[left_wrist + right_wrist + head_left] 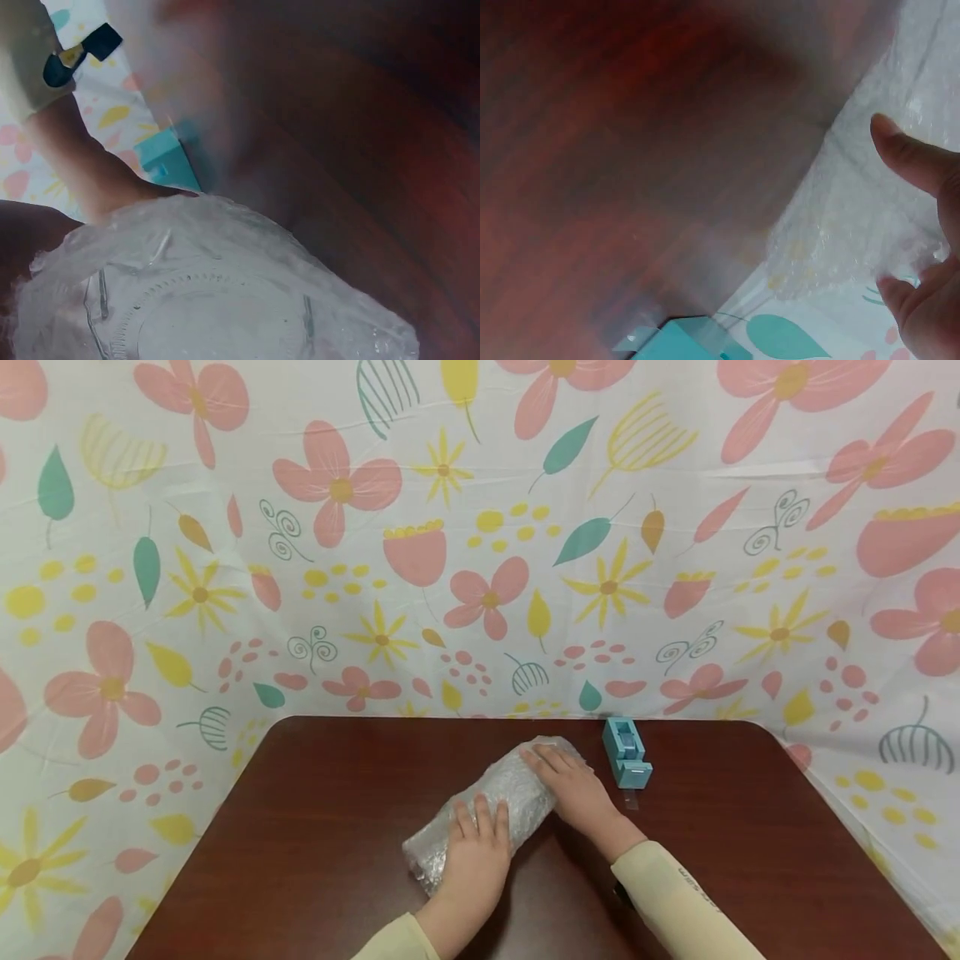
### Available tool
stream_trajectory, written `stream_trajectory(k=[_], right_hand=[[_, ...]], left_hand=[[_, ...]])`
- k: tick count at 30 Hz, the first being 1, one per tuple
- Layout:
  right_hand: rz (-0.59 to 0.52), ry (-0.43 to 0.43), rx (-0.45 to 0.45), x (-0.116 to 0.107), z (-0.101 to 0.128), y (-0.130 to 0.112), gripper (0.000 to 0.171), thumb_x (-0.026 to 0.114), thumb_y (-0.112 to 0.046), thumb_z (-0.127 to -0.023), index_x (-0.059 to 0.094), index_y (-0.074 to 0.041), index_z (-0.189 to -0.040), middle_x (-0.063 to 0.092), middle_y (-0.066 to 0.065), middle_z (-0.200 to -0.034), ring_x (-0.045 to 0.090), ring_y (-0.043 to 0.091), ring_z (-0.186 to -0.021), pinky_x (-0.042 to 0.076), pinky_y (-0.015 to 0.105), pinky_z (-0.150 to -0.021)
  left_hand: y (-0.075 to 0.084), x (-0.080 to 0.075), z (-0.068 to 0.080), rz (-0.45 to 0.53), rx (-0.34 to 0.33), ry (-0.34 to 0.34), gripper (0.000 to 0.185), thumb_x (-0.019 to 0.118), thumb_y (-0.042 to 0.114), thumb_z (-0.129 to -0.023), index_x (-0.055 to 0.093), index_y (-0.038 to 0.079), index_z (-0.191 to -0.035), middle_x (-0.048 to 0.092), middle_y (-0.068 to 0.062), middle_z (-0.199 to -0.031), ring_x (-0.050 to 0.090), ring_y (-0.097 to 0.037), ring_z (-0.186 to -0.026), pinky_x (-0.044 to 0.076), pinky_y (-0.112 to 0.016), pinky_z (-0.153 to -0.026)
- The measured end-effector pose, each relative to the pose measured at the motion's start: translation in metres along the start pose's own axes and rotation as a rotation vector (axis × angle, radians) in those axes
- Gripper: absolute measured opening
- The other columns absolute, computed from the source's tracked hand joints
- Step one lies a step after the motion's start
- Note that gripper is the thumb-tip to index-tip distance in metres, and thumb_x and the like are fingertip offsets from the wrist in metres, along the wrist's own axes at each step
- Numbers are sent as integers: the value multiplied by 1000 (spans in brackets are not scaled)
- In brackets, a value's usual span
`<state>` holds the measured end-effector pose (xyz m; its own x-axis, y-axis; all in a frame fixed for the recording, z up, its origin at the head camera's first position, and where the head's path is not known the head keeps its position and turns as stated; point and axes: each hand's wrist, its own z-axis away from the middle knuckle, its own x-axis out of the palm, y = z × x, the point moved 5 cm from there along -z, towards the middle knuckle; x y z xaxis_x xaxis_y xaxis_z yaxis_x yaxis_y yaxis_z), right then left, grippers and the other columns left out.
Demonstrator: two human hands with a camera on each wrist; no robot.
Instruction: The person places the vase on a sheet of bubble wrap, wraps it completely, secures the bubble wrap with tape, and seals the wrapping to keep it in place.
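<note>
A parcel in clear bubble wrap [521, 789] lies slantwise on the table, its far end toward the right. My left hand [476, 856] rests on its near part with the fingers extended over the top. Over the far end lies my right hand [573, 785], fingers stretched across the wrap. In the right wrist view, the right hand [941, 315] has thumb and fingers spread apart against the bubble wrap [832, 210]. Through the wrap [225, 322] in the left wrist view shows a clear, round, ribbed shape. The left hand's fingers are hidden there.
A light blue tape dispenser [626, 752] stands just right of the parcel's far end, with a short strip of clear tape [631, 799] at its front. The dark brown table [315, 827] meets a flower-patterned cloth [480, 543] behind it.
</note>
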<state>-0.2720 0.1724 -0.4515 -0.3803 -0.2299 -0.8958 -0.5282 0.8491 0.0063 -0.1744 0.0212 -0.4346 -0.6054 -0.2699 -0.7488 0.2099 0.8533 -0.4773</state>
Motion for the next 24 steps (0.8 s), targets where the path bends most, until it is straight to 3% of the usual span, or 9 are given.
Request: stream_trajectory(k=[4,9,12,14,21,24], right_hand=[[-82,-26,-26,-1,-8,-1,70,77,10,-80,57,-10,-145,61,16,-142,62,38,-129,61,49,-89],[-126,-116,-33,0,-16,-4,74,72,19,-80,56,-11,-146,59,15,-145,63,36,-129,62,38,-66],[-144,-155,-57,-3,-20,-7,75,69,22,-79,55,-10,-146,58,15,-146,64,35,-128,59,33,-62],[-160,-179,-67,-6,-21,-7,74,68,22,-79,55,-9,-145,58,17,-147,64,36,-127,60,35,-66],[-211,-215,-69,-3,-18,-6,76,65,27,-77,55,-7,-145,56,20,-149,62,38,-129,62,50,-83],[-230,-216,-80,1,-18,-7,76,64,27,-78,55,-7,-145,55,19,-150,61,37,-131,60,55,-89]], left_hand=[[1,-7,0,6,-47,21,54,73,58,-87,71,22,-128,75,-8,-123,75,-30,-105,62,-33,-85],[3,-16,1,18,-116,36,53,75,54,-85,73,20,-126,76,-10,-119,75,-34,-101,62,-36,-78],[5,-21,3,16,-142,29,54,75,54,-85,73,19,-126,76,-11,-119,75,-35,-100,61,-36,-75],[6,-24,4,18,-148,28,54,74,54,-86,73,18,-126,77,-11,-119,75,-35,-99,61,-36,-73],[14,-29,8,-16,-91,-78,48,66,43,-93,69,18,-133,74,-14,-125,75,-36,-103,62,-34,-72],[16,-32,9,-30,-101,-73,46,66,42,-92,70,18,-132,75,-14,-123,76,-36,-101,62,-34,-70]])
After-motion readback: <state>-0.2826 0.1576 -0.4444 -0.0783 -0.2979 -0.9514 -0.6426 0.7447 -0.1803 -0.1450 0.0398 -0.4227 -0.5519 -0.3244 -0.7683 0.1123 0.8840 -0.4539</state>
